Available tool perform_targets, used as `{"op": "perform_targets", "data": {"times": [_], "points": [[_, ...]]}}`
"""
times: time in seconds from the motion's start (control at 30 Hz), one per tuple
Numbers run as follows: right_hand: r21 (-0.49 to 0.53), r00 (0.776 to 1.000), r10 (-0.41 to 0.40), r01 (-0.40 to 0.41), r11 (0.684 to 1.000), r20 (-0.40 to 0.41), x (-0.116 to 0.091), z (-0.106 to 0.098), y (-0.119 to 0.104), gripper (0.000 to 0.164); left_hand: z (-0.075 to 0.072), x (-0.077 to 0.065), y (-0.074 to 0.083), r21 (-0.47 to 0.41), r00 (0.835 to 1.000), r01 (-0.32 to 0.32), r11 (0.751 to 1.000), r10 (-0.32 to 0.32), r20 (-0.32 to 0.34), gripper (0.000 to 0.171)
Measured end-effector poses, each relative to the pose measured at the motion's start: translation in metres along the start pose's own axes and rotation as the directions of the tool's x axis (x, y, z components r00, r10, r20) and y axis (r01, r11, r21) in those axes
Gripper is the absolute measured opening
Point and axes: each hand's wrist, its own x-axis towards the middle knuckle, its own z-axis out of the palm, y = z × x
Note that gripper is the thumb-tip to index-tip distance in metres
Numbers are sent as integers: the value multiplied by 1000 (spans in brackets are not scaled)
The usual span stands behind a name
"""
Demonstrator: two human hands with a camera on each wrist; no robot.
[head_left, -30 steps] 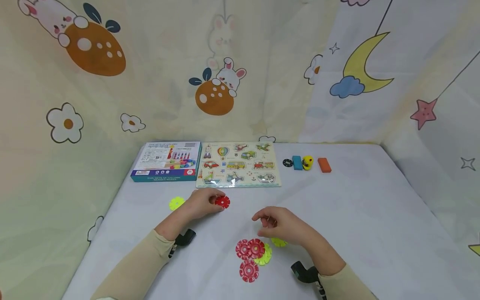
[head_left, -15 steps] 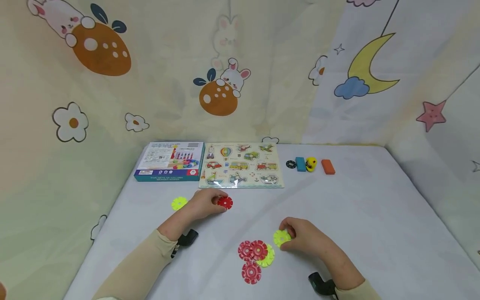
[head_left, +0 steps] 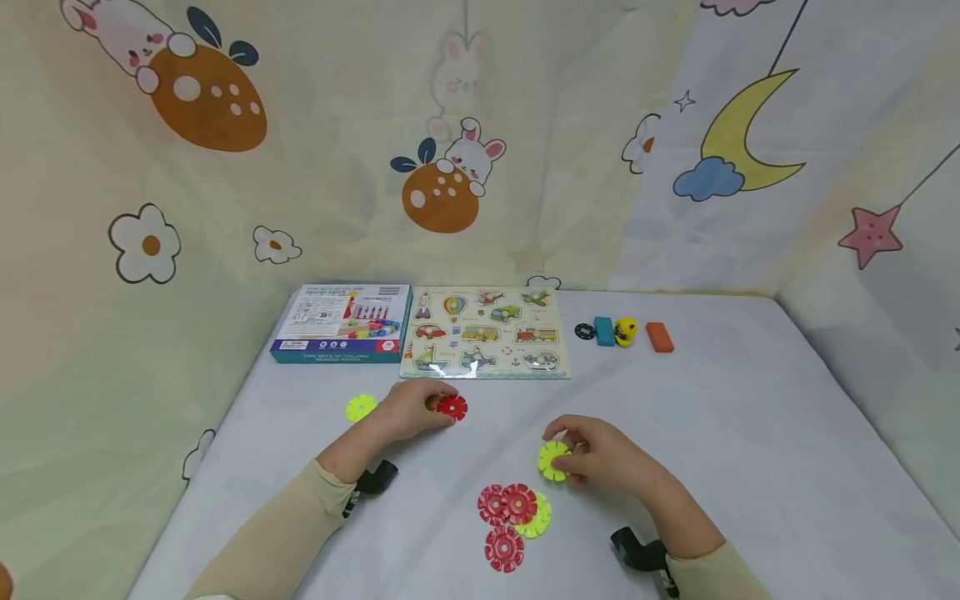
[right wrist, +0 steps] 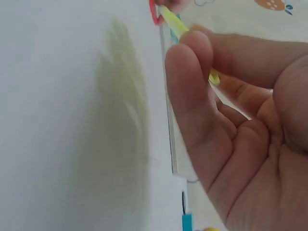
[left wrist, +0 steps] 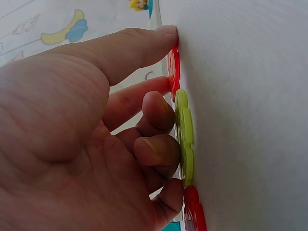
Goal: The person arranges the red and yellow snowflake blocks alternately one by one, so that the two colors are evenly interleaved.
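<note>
Newly raised: yellow-green plastic flower disc [head_left: 549,456], pinched in your right hand [head_left: 606,454]; your left hand [head_left: 411,410] grips a red plastic flower disc [head_left: 454,407] near the rectangular cream picture board [head_left: 486,347].

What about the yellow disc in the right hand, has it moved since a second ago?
Yes: in the head view, the yellow disc has shifted up the image, toward the picture board.

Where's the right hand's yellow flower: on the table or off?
Off: the right hand pinches the yellow flower, a shadow apart on the table.
</note>
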Motion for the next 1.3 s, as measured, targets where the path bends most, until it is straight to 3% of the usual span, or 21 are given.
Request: {"op": "perform_targets", "data": {"times": [0.1, 0.33, 0.6, 0.7, 0.93, 1.3], "points": [[49, 1000, -29, 29, 998, -9, 12, 1, -7, 37, -1, -1, 0, -2, 1000, -3, 1000, 3, 0, 46], [-59, 996, -24, 19, 998, -82, 47, 12, -25, 42, 3, 1, -2, 1, 1000, -14, 1000, 14, 2, 45], [-83, 996, 18, -25, 996, -83, 85, 23, -38, 45, 6, 2, -3, 4, 1000, -12, 1000, 12, 8, 45], [-123, 995, -10, -2, 992, -100, 95, 25, -40, 45, 7, 3, -4, 3, 1000, -13, 1000, 13, 8, 45], [-234, 992, -80, 56, 971, -95, 101, 32, -42, 49, 4, 1, -3, 5, 1000, -12, 1000, 12, 7, 46], [-283, 992, -68, 35, 959, -110, 102, 36, -40, 34, -1, 0, 6, 97, 1000, 7, 995, -8, 11, 49]]}}
